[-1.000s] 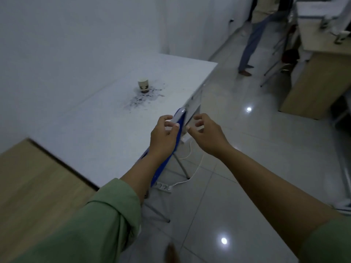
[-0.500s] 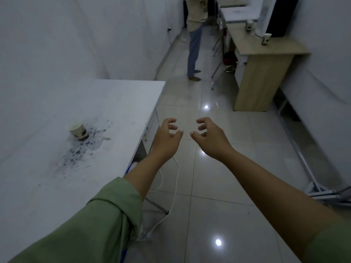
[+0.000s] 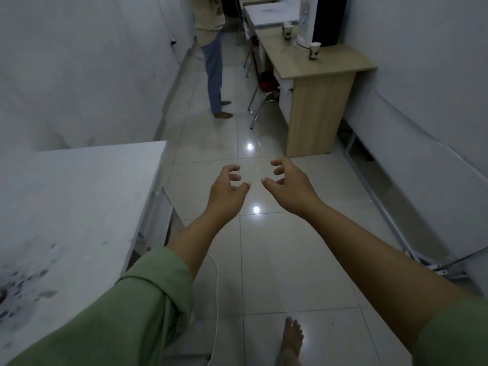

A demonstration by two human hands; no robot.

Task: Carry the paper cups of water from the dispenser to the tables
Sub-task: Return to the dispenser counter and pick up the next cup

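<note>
A bare foot shows at the bottom edge on the pale floor tiles, with a thin white cord trailing next to it. On the near left is a white table with dark speckled marks at its near end. Both arms reach out in green sleeves over the floor: the left hand and the right hand are apart from each other, fingers loosely curled and spread, holding nothing. Further back on the right there's a wooden desk with a paper cup near its front, a second cup behind it, and the water dispenser standing just beside them. Far back, someone in jeans stands by the left wall.
</note>
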